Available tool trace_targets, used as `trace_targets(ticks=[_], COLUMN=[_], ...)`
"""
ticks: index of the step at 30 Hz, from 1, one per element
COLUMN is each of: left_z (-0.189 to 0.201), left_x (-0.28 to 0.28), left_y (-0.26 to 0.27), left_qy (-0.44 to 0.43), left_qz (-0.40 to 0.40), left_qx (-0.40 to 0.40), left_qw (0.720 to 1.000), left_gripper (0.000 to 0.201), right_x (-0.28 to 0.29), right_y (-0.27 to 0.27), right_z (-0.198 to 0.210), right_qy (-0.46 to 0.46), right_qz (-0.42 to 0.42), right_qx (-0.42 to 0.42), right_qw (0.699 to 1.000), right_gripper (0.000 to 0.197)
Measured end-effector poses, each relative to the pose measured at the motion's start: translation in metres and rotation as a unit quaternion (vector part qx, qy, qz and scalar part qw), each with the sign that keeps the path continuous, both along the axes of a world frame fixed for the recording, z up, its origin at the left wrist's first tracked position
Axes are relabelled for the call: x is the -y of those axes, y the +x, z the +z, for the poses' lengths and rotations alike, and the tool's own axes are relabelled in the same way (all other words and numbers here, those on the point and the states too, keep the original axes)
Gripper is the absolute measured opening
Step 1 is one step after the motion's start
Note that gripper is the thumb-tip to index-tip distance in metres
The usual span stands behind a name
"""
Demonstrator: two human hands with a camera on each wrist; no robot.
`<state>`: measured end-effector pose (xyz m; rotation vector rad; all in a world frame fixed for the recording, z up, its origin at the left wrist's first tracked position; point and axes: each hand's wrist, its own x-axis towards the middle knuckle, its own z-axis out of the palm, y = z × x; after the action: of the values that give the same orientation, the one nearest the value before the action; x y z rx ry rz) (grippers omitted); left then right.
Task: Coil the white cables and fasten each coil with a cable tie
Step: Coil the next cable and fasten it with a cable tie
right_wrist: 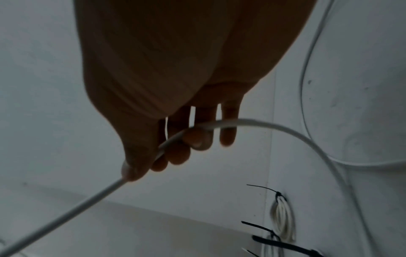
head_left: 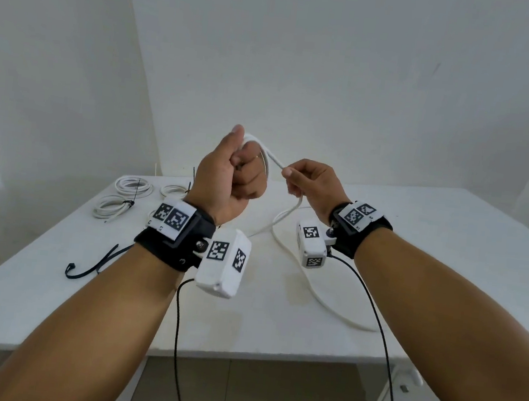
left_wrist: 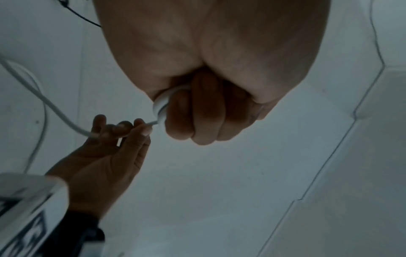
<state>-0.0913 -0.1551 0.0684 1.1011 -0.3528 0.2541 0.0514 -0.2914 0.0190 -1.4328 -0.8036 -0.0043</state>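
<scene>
The white tabletop (head_left: 414, 248) carries the slack of the white cable (head_left: 312, 290), which rises in a loop to both raised hands. The left hand (head_left: 233, 177) is closed in a fist round the turns already wound, so the coil is presumably kept from springing open. The right hand (head_left: 310, 182) pinches the strand just beside it — seemingly to feed the next turn. Three finished coils (head_left: 132, 186), each tied, lie at the far left, and a loose black cable tie (head_left: 93, 267) is left nearer — well apart from the work, nothing in the way.
</scene>
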Motion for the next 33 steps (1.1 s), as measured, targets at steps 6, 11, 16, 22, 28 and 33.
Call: trace_targets(ticks=[6, 11, 16, 22, 28, 33], left_z=[-0.011, -0.037, -0.065, -0.075, -0.074, -0.080], left_x=[-0.015, -0.021, -0.037, -0.038, -0.045, -0.042], left_y=[0.034, 0.050, 0.055, 0.055, 0.051, 0.043], left_qy=[-0.060, 0.207, 0.429, 0.561, 0.608, 0.527], left_qz=[0.155, 0.312, 0.372, 0.331, 0.153, 0.086], left_qx=[-0.010, -0.024, -0.065, -0.109, -0.185, -0.219], left_qw=[0.986, 0.927, 0.820, 0.751, 0.756, 0.816], left_gripper=[0.046, 0.040, 0.036, 0.040, 0.048, 0.055], right_x=[-0.016, -0.027, -0.023, -0.017, -0.008, 0.004], right_y=[-0.023, -0.038, -0.046, -0.048, -0.043, -0.031], right_z=[-0.011, -0.019, -0.024, -0.021, -0.011, 0.002], right_qy=[-0.181, -0.290, -0.360, -0.363, -0.359, -0.355], right_qz=[-0.068, -0.046, -0.019, 0.006, 0.005, -0.009], right_qx=[0.109, 0.184, 0.231, 0.248, 0.263, 0.216], right_qw=[0.975, 0.938, 0.903, 0.898, 0.895, 0.909], right_gripper=[0.024, 0.016, 0.011, 0.009, 0.005, 0.009])
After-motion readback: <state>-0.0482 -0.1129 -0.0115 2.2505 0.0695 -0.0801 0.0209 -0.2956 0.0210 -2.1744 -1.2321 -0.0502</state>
